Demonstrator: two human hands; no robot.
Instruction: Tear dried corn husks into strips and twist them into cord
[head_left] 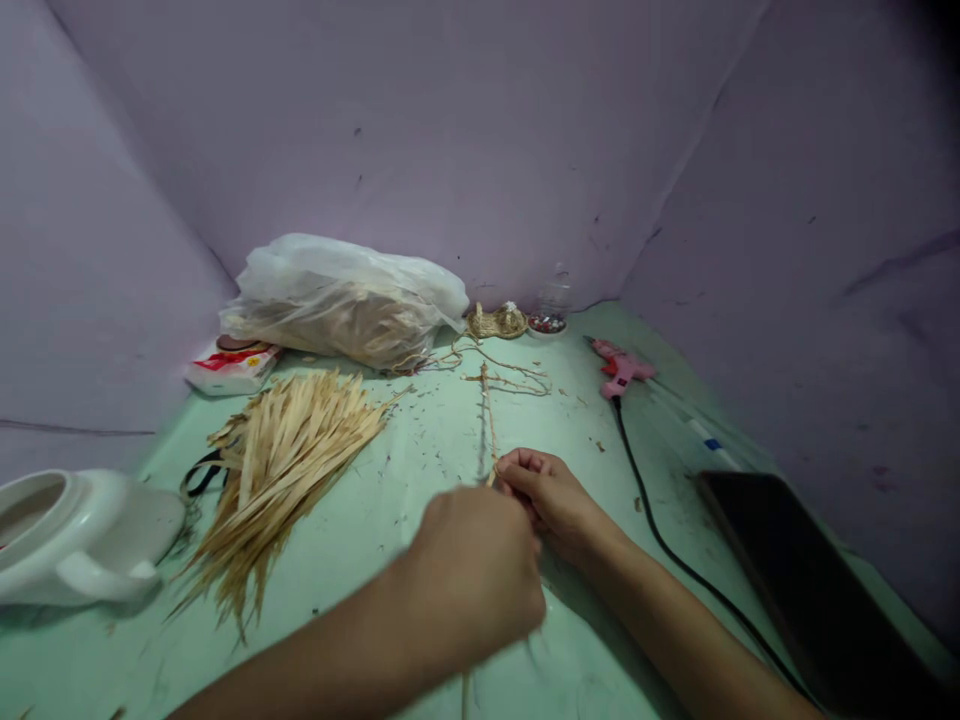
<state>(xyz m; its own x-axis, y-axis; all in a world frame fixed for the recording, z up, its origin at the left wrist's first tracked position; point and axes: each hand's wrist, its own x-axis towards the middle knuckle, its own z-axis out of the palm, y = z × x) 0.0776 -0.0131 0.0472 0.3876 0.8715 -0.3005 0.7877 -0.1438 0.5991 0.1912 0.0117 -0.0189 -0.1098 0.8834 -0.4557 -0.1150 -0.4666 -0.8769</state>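
Note:
Right of centre, my right hand (546,497) pinches a thin twisted straw cord (489,405) between thumb and fingers. From there the cord stretches away along the table. My left hand (480,565) is a closed fist, slightly blurred, just in front of and left of the right one. Its fingertips are mostly hidden. A pale straw strand (466,692) hangs out below this fist. Left of the hands lies a fanned bundle of dry straw strips (289,455). Beyond the cord's far end, more thin cord (517,385) lies loosely looped.
At the back stands a plastic bag (345,300) beside a woven straw piece (496,322) and a clear container of beads (547,322). A pink glue gun (621,368) with a black cable and a dark phone-like slab (802,580) lie right. A white pot (90,530) sits left.

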